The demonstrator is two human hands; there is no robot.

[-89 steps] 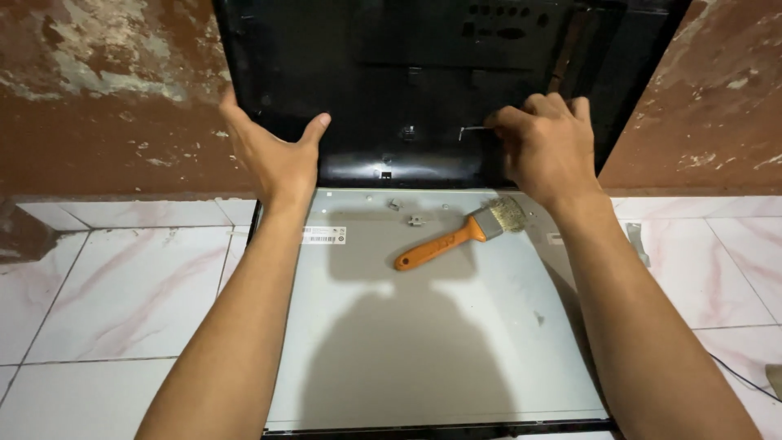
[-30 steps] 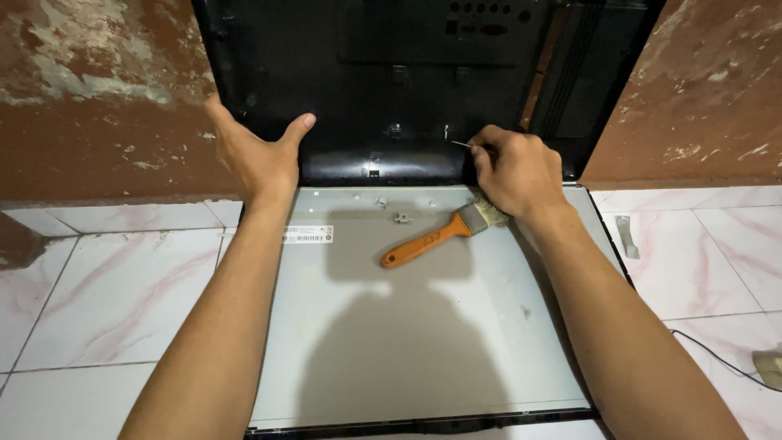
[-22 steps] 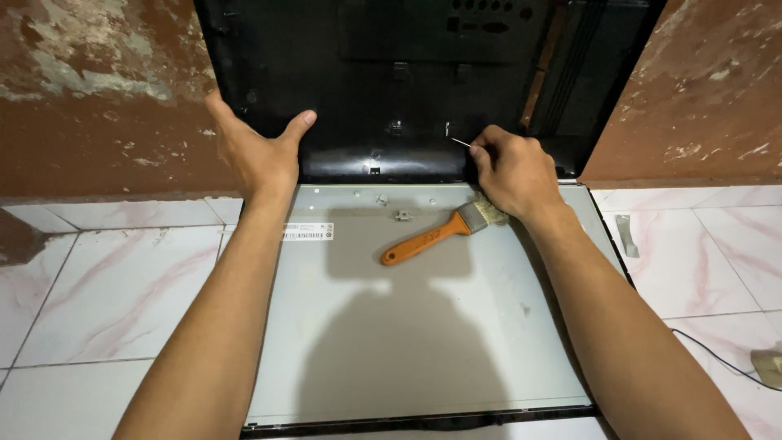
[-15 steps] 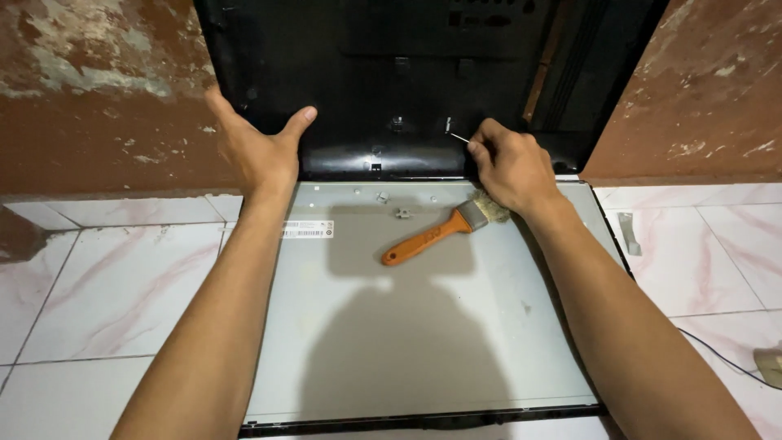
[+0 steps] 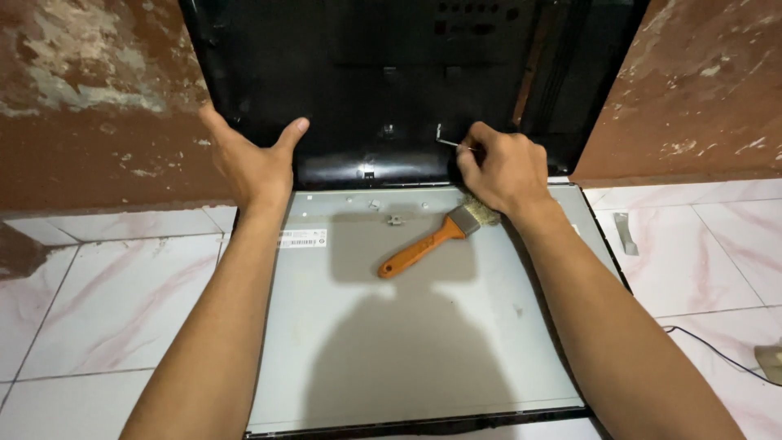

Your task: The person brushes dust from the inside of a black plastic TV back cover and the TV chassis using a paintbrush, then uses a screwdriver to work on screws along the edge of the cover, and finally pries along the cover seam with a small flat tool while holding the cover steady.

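since three seconds ago the right hand (image 5: 501, 167) has drawn in from a flat spread on the black back cover (image 5: 391, 81) and closed up; its fingers (image 5: 481, 147) now pinch a thin bent metal tool (image 5: 446, 140), probably a small hex key or hook, whose tip meets the cover just above its lower lip. over the last second little else has shifted. left hand (image 5: 252, 159) is as it was, fingers wide, thumb out to the right, palm pressed on the cover's lower left part, propping it where it leans against the brown flaking wall (image 5: 90, 98).

below the cover a grey flat panel (image 5: 407, 342) lies on the pale marbled floor tiles (image 5: 98, 310), its far edge tucked under the cover's lip and its near edge running out of the bottom of the view. an orange-handled paintbrush (image 5: 428, 244) rests slantwise near the panel's far edge, bristles just beneath the right wrist. a small loose metal piece (image 5: 394, 219) sits close to the far edge, and a white sticker (image 5: 302, 239) marks the far left corner.

risks, as i judge them: the cover is steadied by one palm only, so a hard pull on the tool could let it slide or tip down onto the panel. the tool could also slip off and scratch, and the loose piece could be knocked away by the wrist.
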